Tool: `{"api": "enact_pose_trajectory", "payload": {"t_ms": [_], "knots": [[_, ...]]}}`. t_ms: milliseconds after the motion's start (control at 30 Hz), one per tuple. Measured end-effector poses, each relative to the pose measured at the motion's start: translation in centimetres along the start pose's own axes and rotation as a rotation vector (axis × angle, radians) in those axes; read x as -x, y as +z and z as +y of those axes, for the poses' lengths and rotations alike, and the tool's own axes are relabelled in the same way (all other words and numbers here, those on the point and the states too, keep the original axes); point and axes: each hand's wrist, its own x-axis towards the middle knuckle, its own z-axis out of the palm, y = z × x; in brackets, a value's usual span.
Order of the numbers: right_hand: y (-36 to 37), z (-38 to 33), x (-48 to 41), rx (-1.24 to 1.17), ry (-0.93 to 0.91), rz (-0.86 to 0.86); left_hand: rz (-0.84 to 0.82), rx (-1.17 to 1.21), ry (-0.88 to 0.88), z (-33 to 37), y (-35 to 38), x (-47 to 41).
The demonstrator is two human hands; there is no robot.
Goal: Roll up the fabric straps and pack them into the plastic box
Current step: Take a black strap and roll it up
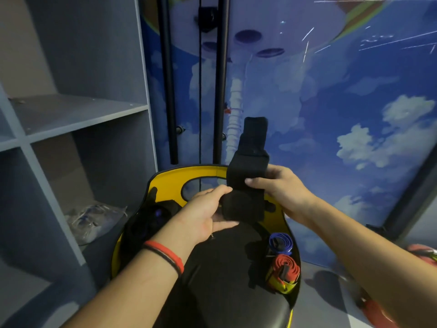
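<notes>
Across the right and upper middle of the frame runs a wall [331,102] painted with sky and clouds, and at left stands a grey shelf unit [78,107] with a crumpled clear bag [94,221] in its lower bay. Low at centre sits a black padded bench [224,280] with a yellow rim. Just above it, in the middle of the frame, the black strap [246,166] is held clear of the padding. Its lower part is already wound into a thick roll and its free end stands up against the wall. It looks like wide, soft, light webbing, limp enough to sag and spring loose if tension drops. It is probably best gripped across its full width close to the roll, not by the far tip. The left hand [208,216] cups the rolled part, fingers above and thumb below. The right hand [281,185] pinches the flat band just above the roll, thumb on the near face. At lower right on the bench lie two finished rolls, a blue strap [280,242] and, nearer, a red and yellow strap [283,273]. No plastic box shows.
</notes>
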Motion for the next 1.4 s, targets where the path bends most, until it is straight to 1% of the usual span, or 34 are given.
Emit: {"api": "enact_pose_trajectory", "payload": {"t_ms": [100,233,333,433,567,633,700,767,833,900,933,1000,1100,1167,1233,1300,1400], "knots": [[0.0,-1.9,1.4,-0.034,0.025,-0.033,-0.003,0.019,0.025,0.9,1.0,1.2],[0.3,-3.3,2.7,0.004,-0.054,-0.014,0.046,0.022,0.028,1.9,1.9,2.6],[0.5,-4.0,3.4,0.028,-0.096,-0.034,0.07,-0.017,0.016,2.6,1.7,3.1],[0.6,-4.2,3.8,0.018,-0.088,-0.057,0.078,-0.068,0.04,3.2,1.2,3.7],[0.3,-4.5,3.8,0.0,-0.082,-0.015,0.066,-0.117,0.077,3.4,0.9,4.2],[0.2,-4.9,3.9,0.023,-0.125,0.02,0.044,-0.109,0.085,3.5,1.1,4.3],[-0.1,-5.3,4.0,0.095,-0.196,0.049,0.045,-0.102,0.093,3.7,1.6,4.7],[-0.3,-5.5,3.8,0.127,-0.241,0.055,0.046,-0.079,0.111,3.9,1.9,4.7],[-0.4,-5.7,3.9,0.102,-0.242,0.016,0.04,-0.068,0.137,4.0,1.8,4.4],[-0.2,-5.7,3.9,0.179,-0.278,-0.029,0.055,-0.078,0.175,3.9,1.5,3.5],[-0.1,-5.5,3.8,0.241,-0.295,-0.022,0.071,-0.105,0.19,3.8,1.5,3.1],[0.1,-5.2,3.4,0.307,-0.295,0.053,0.119,-0.165,0.197,3.3,1.6,2.4],[0.2,-4.7,2.7,0.33,-0.281,0.145,0.146,-0.105,0.183,2.9,2.0,2.1],[0.4,-4.8,2.5,0.329,-0.288,0.163,0.115,-0.055,0.141,2.8,1.9,2.4],[0.4,-4.6,2.3,0.339,-0.284,0.165,0.031,-0.004,0.109,2.7,1.5,3.0],[0.3,-4.4,2.3,0.337,-0.268,0.147,-0.039,0.003,0.112,2.3,0.7,3.6],[-0.1,-3.9,2.6,0.266,-0.226,0.095,-0.097,-0.044,0.126,1.7,-0.1,3.9]]}}
